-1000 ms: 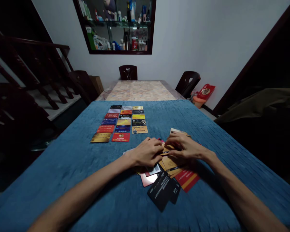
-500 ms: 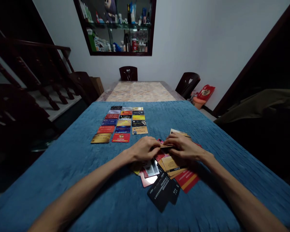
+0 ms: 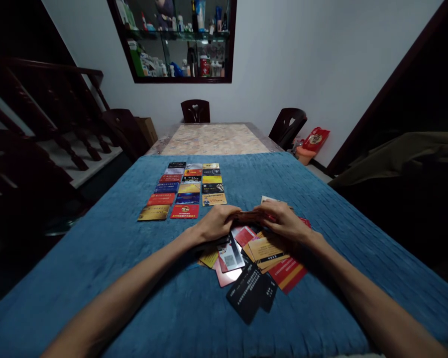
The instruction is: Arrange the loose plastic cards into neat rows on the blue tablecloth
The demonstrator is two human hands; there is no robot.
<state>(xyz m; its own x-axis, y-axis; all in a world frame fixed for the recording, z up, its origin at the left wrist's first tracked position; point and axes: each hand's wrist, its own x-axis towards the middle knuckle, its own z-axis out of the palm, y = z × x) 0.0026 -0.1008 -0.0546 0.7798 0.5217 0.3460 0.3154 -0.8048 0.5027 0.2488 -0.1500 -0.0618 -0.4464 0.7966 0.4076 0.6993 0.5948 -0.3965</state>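
Note:
Between my two hands a card is held nearly edge-on, so its face is hard to read. My left hand pinches its left end, and my right hand grips the right end. Beneath them spreads a loose heap of plastic cards: black cards, gold cards, a red card and a white card with a square code. Farther off to the left lie several cards in three neat columns, among them a red card and a gold card.
A blue cloth covers the near part of the long table, whose patterned top shows beyond. Dark wooden chairs stand around the far end. Behind is a wall niche with glass shelves; a stair railing runs at left.
The held card has risen a little and tilted, now showing a reddish edge. My left hand has shifted slightly, uncovering more of the white and red cards below. The view has moved slightly.

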